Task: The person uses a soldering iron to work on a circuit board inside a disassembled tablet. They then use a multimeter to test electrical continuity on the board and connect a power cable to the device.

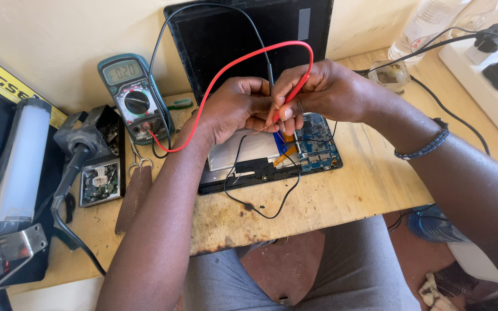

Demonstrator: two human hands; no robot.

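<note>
Two bare hands meet over an opened tablet on the wooden tabletop (347, 196), and that is where I am watching. Largest thing on it is the tablet's detached black screen panel (226, 40), propped upright against the wall behind the hands. Below it lies the opened tablet body (260, 164), flat, with a silvery battery at its left and a blue circuit board (317, 144) exposed at its right. At the far left I see a white tube lamp (18, 161) lying on a dark mat, and beside it a black casing with a small board inside. A teal digital multimeter (134, 98) leans against the wall, left of the screen panel, its dial and display facing me.

My right hand (329, 92) has its grip pinched on the red probe (288, 101), tip angled down toward the blue circuit board. My left hand (234, 109) is curled, fingers pressed together on the black probe (270, 78), held upright just beside the red one. Both hands touch each other above the tablet body. The red lead (214, 86) loops from the right hand down to the multimeter.
</note>
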